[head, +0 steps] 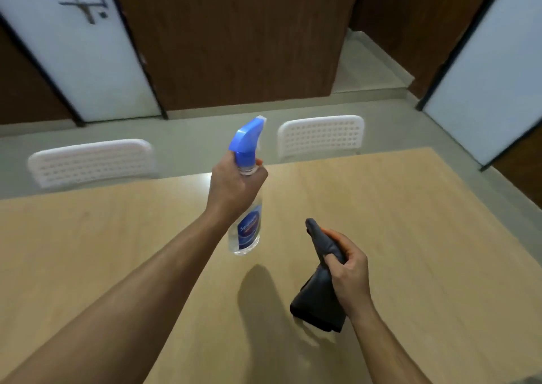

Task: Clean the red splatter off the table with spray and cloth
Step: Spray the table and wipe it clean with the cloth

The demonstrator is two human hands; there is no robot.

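My left hand [234, 188] grips the neck of a clear spray bottle [247, 228] with a blue trigger head, held upright above the middle of the light wooden table [410, 222]. My right hand [349, 272] holds a dark grey cloth [318, 298] bunched in its fingers; the cloth hangs down just over the table, nearer to me and to the right of the bottle. No red splatter shows on the table surface in this view.
Two white perforated chairs [91, 160] [321, 135] stand at the table's far edge. Beyond them lie a grey floor, brown wooden panels and white doors. The table's right edge runs diagonally at the right.
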